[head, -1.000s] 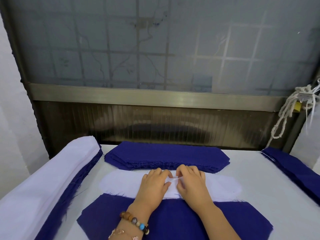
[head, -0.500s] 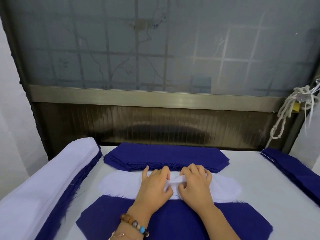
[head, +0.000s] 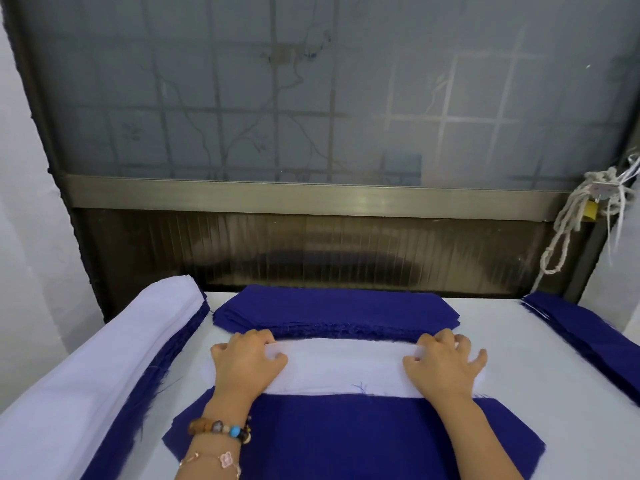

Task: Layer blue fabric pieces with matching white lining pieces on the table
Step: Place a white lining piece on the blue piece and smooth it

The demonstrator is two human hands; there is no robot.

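White table [head: 540,368] fills the lower half of the view, with a frosted window [head: 311,98] rising behind its far edge. At the table's middle lies a long white lining piece [head: 346,368], spread crosswise. Its near edge overlaps the far edge of a single blue fabric piece [head: 346,438], which lies flat at 6 o'clock. The left hand [head: 246,362] sits on the strip's 9 o'clock end and the right hand [head: 443,365] on its 3 o'clock end. Each pinches the lining's far edge between thumb and curled fingers, and the cloth is stretched straight between them. The right hand's outer fingers splay past the strip's end. A bead bracelet [head: 221,429] circles the left wrist. Just beyond the lining at 12 o'clock, almost touching its far edge, is a stack of blue pieces [head: 336,310] with frayed edges. At 9 o'clock a tall pile of white over blue layers [head: 104,368] runs along the table's left side, with a narrow bare strip of table between it and the left hand. At 3 o'clock there is wider bare table before another blue stack [head: 588,334] at the right edge. A knotted rope [head: 571,220] hangs at 2 o'clock.
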